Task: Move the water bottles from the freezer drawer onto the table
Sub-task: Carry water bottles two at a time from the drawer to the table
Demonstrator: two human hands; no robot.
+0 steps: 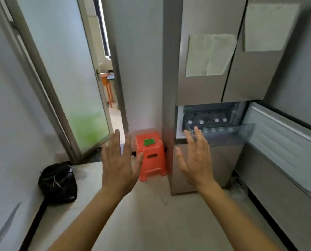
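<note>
The grey fridge (205,91) stands ahead on the right with a lower door swung open to the right. Inside, a clear freezer drawer (223,132) is pulled out, and several water bottles (216,120) show as white caps in it. My left hand (119,160) is raised with fingers spread, empty, in front of the orange stool. My right hand (196,160) is also raised and spread, empty, just below and left of the drawer's front corner, not touching it. No table is in view.
An orange plastic stool (151,156) with a green patch on top stands against the fridge's left side. A black bag (58,183) lies on the floor by the left wall. A frosted glass door (65,69) stands ajar. The open fridge door (285,151) juts out at right.
</note>
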